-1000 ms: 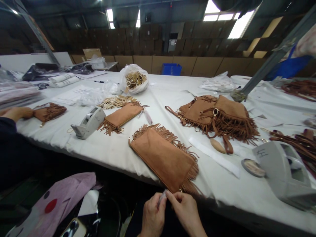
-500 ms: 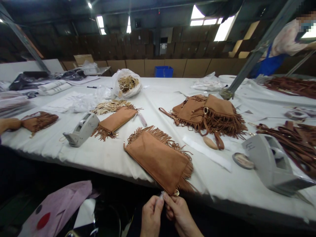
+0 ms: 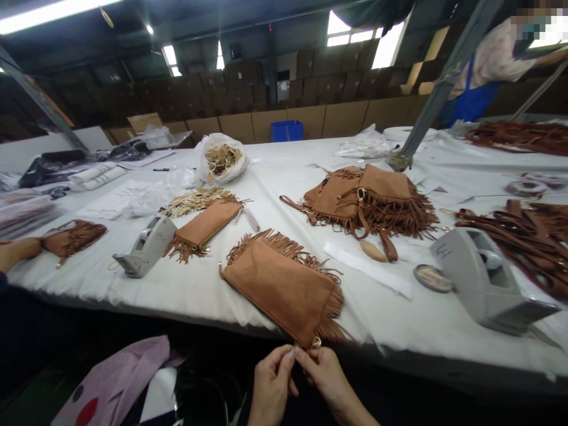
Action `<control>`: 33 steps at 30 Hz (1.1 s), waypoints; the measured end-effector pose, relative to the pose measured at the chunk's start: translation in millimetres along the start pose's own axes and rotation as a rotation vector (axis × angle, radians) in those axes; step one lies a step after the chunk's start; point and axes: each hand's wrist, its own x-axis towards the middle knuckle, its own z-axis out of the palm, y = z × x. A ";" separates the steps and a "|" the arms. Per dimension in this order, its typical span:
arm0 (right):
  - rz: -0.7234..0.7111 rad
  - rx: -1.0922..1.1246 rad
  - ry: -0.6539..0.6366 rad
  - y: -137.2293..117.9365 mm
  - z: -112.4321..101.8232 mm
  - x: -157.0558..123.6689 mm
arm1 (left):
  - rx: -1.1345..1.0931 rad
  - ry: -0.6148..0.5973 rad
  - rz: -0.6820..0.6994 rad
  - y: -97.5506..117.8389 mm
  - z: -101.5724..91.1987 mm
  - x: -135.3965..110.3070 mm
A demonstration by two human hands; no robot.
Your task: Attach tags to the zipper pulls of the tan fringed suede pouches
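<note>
A tan suede fringed pouch (image 3: 284,287) lies on the white table (image 3: 213,284), its near corner hanging over the front edge. A small gold ring (image 3: 316,342) sits at that corner. My left hand (image 3: 270,387) and my right hand (image 3: 326,376) meet just below the ring, fingertips pinched together on something small that I cannot make out. Both hands are below the table edge, touching each other.
A grey tape dispenser (image 3: 144,247) stands left, another (image 3: 486,281) right. A smaller fringed pouch (image 3: 204,225), a pile of fringed bags (image 3: 368,198), brown straps (image 3: 528,236) and a plastic bag of tags (image 3: 222,157) lie around. A co-worker's hand (image 3: 15,251) holds a pouch far left; another person (image 3: 492,59) stands at the back right.
The view has tilted up and shifted a little. My pinched fingers have moved closer to the ring at the pouch's corner; the small pale piece seen between them earlier is hidden now.
</note>
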 end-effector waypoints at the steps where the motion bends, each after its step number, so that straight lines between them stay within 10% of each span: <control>1: -0.006 -0.006 -0.046 -2.2 -3.1 -1.9 | -0.078 -0.001 -0.047 -1.5 1.6 1.0; 17: -0.095 0.006 0.173 -16.7 0.8 -20.9 | -0.875 0.003 -0.419 -2.2 19.0 -2.1; 33: -0.174 -0.239 0.251 -0.2 -3.7 -12.3 | -0.693 -0.107 -0.452 -15.6 9.8 -0.3</control>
